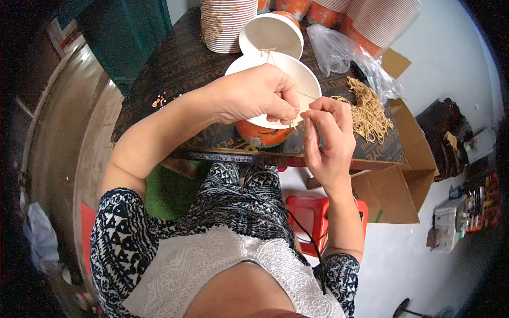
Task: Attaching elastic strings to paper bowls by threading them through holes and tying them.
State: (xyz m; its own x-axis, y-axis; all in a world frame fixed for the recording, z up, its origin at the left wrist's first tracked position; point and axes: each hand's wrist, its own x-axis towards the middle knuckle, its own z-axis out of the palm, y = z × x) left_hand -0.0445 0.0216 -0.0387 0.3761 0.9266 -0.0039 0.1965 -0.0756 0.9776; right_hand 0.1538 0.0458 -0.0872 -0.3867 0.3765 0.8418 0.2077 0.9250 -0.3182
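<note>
An orange paper tub (265, 133) with a white inside stands at the table's near edge, its mouth tipped toward me. Over its mouth, my left hand (268, 95) is closed in a pinch on a thin tan string (299, 109). My right hand (331, 135) pinches the same string just to the right, thumb and forefinger together, so a short stretch runs between the two hands. Another bit of tan string (268, 51) shows at the tub's far rim. Part of the tub is hidden behind my left hand and wrist.
Behind stands another white-lined tub (270, 37), beside a tall stack of tubs (229, 24). More stacked tubs (379, 21), a clear plastic bag (334, 50) and a heap of tan strings (368, 114) lie to the right. Small beads (159, 100) are scattered at left. A cardboard box (392, 193) adjoins the table.
</note>
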